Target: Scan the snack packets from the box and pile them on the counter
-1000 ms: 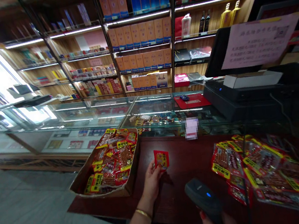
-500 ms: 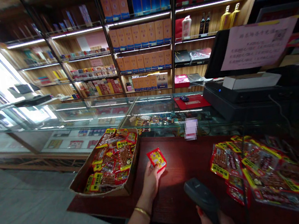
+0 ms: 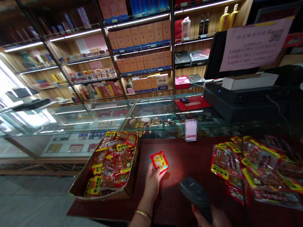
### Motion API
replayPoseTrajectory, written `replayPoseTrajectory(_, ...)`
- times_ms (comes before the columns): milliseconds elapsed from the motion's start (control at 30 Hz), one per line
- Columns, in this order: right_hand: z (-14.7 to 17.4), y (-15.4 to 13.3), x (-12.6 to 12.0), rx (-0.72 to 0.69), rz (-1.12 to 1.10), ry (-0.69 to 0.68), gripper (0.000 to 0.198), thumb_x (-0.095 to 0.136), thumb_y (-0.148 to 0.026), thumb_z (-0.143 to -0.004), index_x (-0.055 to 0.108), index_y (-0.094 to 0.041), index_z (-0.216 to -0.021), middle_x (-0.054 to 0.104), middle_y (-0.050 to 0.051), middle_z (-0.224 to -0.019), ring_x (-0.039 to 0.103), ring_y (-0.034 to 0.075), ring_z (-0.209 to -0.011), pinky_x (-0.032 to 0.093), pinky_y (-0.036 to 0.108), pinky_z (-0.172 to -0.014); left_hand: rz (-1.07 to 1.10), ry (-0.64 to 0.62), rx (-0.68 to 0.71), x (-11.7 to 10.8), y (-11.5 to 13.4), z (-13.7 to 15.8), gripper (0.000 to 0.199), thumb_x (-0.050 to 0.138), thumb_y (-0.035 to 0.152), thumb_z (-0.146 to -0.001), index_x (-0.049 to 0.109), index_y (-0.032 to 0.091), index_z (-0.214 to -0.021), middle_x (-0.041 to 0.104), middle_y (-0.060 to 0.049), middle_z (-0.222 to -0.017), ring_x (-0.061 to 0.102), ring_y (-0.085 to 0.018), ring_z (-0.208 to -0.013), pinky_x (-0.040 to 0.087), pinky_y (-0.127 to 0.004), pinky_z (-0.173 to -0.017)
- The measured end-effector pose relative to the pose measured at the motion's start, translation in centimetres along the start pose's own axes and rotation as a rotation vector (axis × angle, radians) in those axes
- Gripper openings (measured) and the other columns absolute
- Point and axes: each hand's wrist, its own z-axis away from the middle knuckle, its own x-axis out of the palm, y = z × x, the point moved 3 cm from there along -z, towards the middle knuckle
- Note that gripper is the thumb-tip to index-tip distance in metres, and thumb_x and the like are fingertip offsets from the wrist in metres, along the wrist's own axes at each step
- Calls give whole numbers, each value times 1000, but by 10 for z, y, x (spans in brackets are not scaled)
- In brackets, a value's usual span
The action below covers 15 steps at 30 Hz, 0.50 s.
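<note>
Pinched in my left hand [image 3: 152, 181] is a small red and yellow snack packet [image 3: 159, 161], held above the dark wooden table [image 3: 179, 206]. My right hand [image 3: 213, 223] grips the handle of a black barcode scanner [image 3: 195, 192], whose head points toward the packet. Reddish light falls on the packet and the table beside it. Left of my left hand stands a cardboard box [image 3: 130, 187] filled with red and yellow snack packets [image 3: 111, 168]. To the right of the scanner lies a spread pile of similar clear-fronted packets [image 3: 265, 168].
Behind the table runs a glass display counter [image 3: 151, 109] with a red mouse mat [image 3: 192, 102] on it. A black monitor [image 3: 214, 56] with a paper sign stands at right. A dark cable crosses the packet pile. Shelves of boxed goods [image 3: 140, 35] line the wall.
My right hand has brought the scanner slightly up and left, nearer the packet. The light on the packet looks brighter. My left hand has barely moved. The whole view has shifted slightly.
</note>
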Motion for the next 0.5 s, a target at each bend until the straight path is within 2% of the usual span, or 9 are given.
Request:
replayPoseTrajectory(167,-5,-10,0,-87,3,0,55,48,-76,-85,64,-26,-69,65,1,-47,65,23,-42,50,31,-51,-54,-22,0,6,5,5,45,83,26,-71,61,16,-109,76,-10,-100,73,-23,-94,58,-39,-92)
replayPoseTrajectory(333,-4,-12,1,-120,-23,24,55,50,-74,-86,68,-24,-73,66,2,-49,66,22,-44,49,30,-49,-84,-105,-21,10,10,9,49,84,35,-71,58,18,-109,77,-8,-97,74,-22,-80,60,-37,-76)
replayPoseTrajectory(433,-2,-6,0,-98,-110,32,55,53,-74,-85,69,-22,-80,66,1,-50,63,20,-41,48,29,-47,-74,-79,-41,11,10,9,52,85,40,-68,59,19,-108,77,-6,-94,74,-22,-78,60,-36,-75)
replayPoseTrajectory(500,-1,-1,-3,-76,-175,44,56,54,-75,-84,68,-21,-80,65,-1,-51,62,19,-39,48,28,-45,-127,-58,-59,17,5,9,50,85,42,-68,61,19,-105,76,-4,-88,72,-19,-72,58,-29,-68)
